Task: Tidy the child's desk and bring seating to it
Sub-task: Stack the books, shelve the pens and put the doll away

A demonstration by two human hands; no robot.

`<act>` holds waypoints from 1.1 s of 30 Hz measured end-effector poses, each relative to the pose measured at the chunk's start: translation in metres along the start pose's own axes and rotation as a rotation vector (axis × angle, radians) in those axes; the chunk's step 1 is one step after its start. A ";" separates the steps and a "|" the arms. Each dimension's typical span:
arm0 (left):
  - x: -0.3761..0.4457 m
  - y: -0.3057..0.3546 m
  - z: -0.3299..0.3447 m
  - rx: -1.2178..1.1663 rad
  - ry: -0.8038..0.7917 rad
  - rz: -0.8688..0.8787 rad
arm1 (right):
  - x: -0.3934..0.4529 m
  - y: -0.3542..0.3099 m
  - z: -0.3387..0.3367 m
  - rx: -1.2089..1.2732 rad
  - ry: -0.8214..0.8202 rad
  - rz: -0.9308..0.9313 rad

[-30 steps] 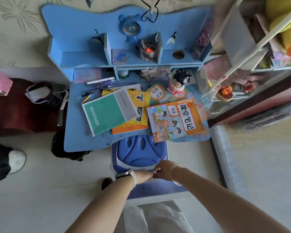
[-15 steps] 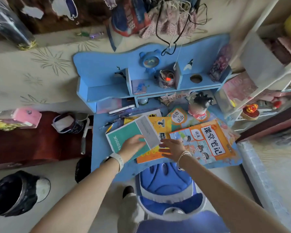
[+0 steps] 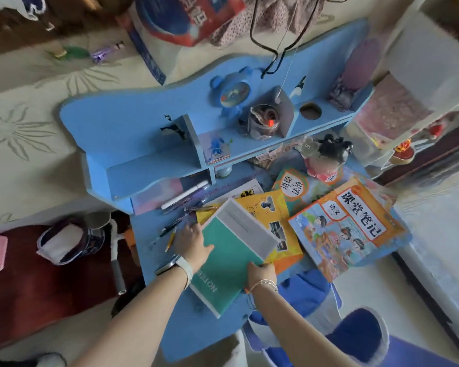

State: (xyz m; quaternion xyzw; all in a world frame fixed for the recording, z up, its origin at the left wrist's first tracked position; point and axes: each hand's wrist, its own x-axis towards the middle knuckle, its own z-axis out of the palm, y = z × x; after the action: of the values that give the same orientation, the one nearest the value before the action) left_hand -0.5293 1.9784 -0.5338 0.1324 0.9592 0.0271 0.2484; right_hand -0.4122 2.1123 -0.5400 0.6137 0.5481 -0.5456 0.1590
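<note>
A green and grey notebook (image 3: 231, 250) lies tilted over the front of the blue child's desk (image 3: 154, 250). My left hand (image 3: 192, 242) grips its left edge, thumb on the cover. My right hand (image 3: 261, 272) grips its right edge near the lower corner. Under the notebook sits a yellow-orange book (image 3: 273, 215). An orange picture workbook (image 3: 350, 226) lies to the right, overhanging the desk edge. A green-covered book (image 3: 294, 186) lies behind them. Pens and pencils (image 3: 180, 210) are scattered at the left of the desktop. The blue chair (image 3: 308, 295) stands under the desk front, at my right.
A hutch shelf (image 3: 154, 157) rises at the desk's back with a blue clock (image 3: 233, 94) and a jar (image 3: 263, 120). A doll figure (image 3: 326, 157) stands at the back right. A white rack (image 3: 414, 83) is right, a dark red bench (image 3: 19, 282) with a bag left.
My hands left the chair back and went to the desk. Both now hold the green notebook, which has slid toward the desk's front edge and turned.
</note>
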 end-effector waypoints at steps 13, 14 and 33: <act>0.000 0.068 -0.060 -0.508 -0.123 0.190 | -0.002 -0.018 -0.077 0.276 0.003 -0.066; 0.003 0.088 -0.063 -0.515 -0.131 0.228 | 0.002 -0.020 -0.093 0.303 0.030 -0.065; 0.060 0.336 0.003 0.017 0.093 0.177 | 0.140 -0.055 -0.288 -0.229 0.092 -0.114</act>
State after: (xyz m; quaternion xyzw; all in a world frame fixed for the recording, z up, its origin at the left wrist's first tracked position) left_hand -0.4981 2.3184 -0.5248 0.2171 0.9545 0.0469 0.1993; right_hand -0.3431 2.4299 -0.5335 0.5837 0.6474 -0.4589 0.1717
